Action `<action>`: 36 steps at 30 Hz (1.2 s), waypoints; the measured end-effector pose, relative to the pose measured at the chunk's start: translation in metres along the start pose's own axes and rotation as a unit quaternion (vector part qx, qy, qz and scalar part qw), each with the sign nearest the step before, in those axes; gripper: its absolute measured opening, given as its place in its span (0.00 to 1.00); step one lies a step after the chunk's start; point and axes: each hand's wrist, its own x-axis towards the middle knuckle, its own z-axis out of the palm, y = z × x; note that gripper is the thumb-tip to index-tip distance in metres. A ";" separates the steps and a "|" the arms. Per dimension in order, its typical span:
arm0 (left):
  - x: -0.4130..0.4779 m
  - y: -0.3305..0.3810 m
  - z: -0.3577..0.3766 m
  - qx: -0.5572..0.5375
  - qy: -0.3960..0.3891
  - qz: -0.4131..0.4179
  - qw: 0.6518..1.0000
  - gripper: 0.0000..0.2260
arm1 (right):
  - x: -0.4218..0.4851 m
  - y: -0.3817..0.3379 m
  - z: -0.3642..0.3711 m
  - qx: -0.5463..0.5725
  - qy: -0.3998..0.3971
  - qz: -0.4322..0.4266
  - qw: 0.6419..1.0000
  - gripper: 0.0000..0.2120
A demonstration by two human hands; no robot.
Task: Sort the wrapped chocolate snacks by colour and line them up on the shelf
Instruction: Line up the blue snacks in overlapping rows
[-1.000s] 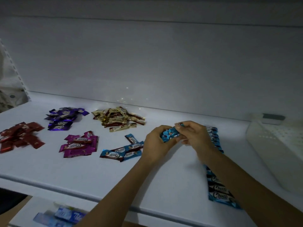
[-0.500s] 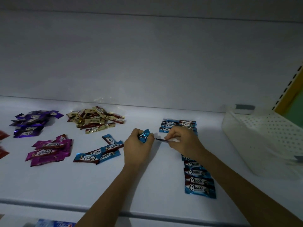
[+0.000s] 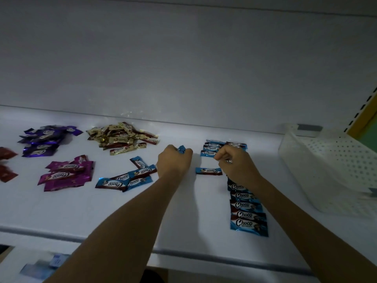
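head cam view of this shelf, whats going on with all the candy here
A person is sorting wrapped snacks by colour on a white shelf. The left hand grips blue snacks; the right hand, fingers curled, is at the blue row running front to back, and whether it grips one is unclear. One single blue snack lies between the hands. A loose blue pile, magenta pile, purple pile, gold pile and red pile lie to the left.
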 end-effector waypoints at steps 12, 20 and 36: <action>0.007 0.036 0.006 0.188 -0.056 0.143 0.970 0.14 | -0.004 0.005 0.013 -0.254 -0.094 -0.029 0.962 0.14; -0.001 0.003 0.006 0.176 -0.047 0.101 0.978 0.14 | -0.003 -0.003 0.010 -0.093 -0.017 -0.014 0.995 0.05; -0.018 -0.023 0.003 -0.009 0.004 0.173 0.985 0.11 | 0.034 0.006 0.018 -0.131 -0.097 -0.013 0.987 0.10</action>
